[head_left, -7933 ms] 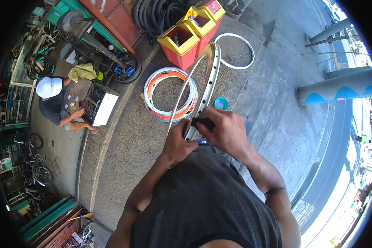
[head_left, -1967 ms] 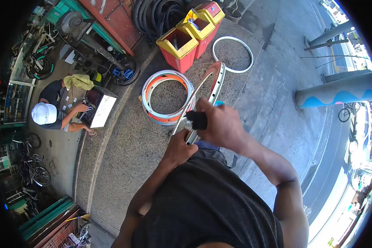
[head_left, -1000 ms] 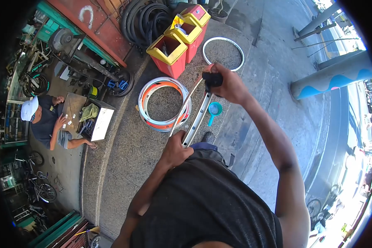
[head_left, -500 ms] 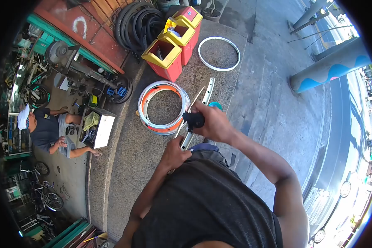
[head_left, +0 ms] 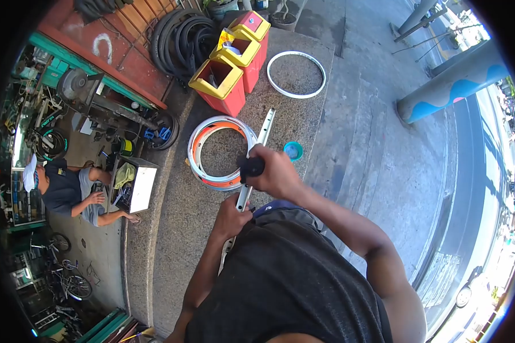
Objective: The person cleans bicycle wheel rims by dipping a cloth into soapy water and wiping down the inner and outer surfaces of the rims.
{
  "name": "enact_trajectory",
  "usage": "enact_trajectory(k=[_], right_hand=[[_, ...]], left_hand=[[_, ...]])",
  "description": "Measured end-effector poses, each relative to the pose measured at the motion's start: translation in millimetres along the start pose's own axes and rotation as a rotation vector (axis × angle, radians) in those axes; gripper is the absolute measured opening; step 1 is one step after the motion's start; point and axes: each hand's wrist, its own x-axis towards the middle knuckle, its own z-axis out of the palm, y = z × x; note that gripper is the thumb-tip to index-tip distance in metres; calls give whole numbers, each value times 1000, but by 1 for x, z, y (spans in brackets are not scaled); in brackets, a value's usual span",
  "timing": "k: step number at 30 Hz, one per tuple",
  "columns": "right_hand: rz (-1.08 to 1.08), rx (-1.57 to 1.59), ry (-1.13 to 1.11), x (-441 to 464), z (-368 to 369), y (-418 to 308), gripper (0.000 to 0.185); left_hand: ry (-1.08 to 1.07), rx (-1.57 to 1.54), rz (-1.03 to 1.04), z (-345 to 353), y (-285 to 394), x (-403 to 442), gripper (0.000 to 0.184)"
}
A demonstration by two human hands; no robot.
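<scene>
A silver bicycle rim (head_left: 266,128) with holes along it stands nearly edge-on in front of my body. Around its lower part my left hand (head_left: 231,218) is closed. My right hand (head_left: 276,171) grips a black object (head_left: 250,169) against the rim's middle; its exact kind I cannot make out. Beyond my hands, a stack of white and orange rims (head_left: 195,150) lies on the pebbled floor. A teal bowl (head_left: 293,151) with pale liquid sits to the right of the held rim.
Farther off lies a white rim (head_left: 270,80). Red bins with yellow tops (head_left: 218,91) stand beside coiled black tires (head_left: 174,43). At left, a person (head_left: 68,186) in a white cap sits by an open box (head_left: 143,188). A painted post (head_left: 440,97) rises at right.
The rim has turned more edge-on, and both hands have shifted slightly left with it. The teal bowl, mostly hidden before, now shows fully. The person's lower hand has moved.
</scene>
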Motion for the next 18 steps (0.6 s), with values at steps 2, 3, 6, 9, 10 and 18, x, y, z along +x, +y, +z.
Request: enact_trajectory(k=[2,3,6,9,10,18], right_hand=[[-19,-74,-3,-7,-3,-8,50],[-10,-116,-28,-2,-12,-7,50],[67,-294,68,34,-38,15,47],[223,-260,169,92,-60,62,43],[218,-257,174,95,-56,65,43],[123,-238,51,24,7,-14,41]], left_hand=[[4,24,12,4,-1,-2,26],[14,48,28,5,1,-3,27],[20,26,-33,5,21,-11,30],[0,36,-21,5,23,-19,30],[-6,52,-14,4,22,-18,28],[12,-64,-93,-4,-2,-21,19]])
